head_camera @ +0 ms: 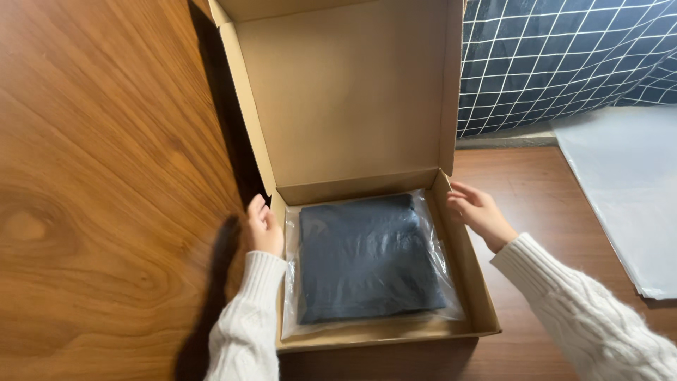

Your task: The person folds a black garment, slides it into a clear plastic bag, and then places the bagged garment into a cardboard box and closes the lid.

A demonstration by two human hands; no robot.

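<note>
1. An open cardboard box (pixel 367 176) sits on the wooden surface (pixel 106 176), its lid standing upright at the far side.
2. A dark folded garment in a clear plastic bag (pixel 367 257) lies flat inside the box.
3. The left hand (pixel 263 229) rests against the box's left wall, fingers curled loosely, seemingly gripping nothing.
4. The right hand (pixel 476 212) touches the right wall, fingers spread and empty.
5. A pale sheet (pixel 627 190) lies to the right.

A home room used for packing parcels is suggested. A wood-grain table (pixel 106 176) fills the left and near side, and a dark quilted bedspread with a white grid pattern (pixel 564 56) is seen at the far right. Pale plastic mailer sheets (pixel 627 190) are laid on the right.
</note>
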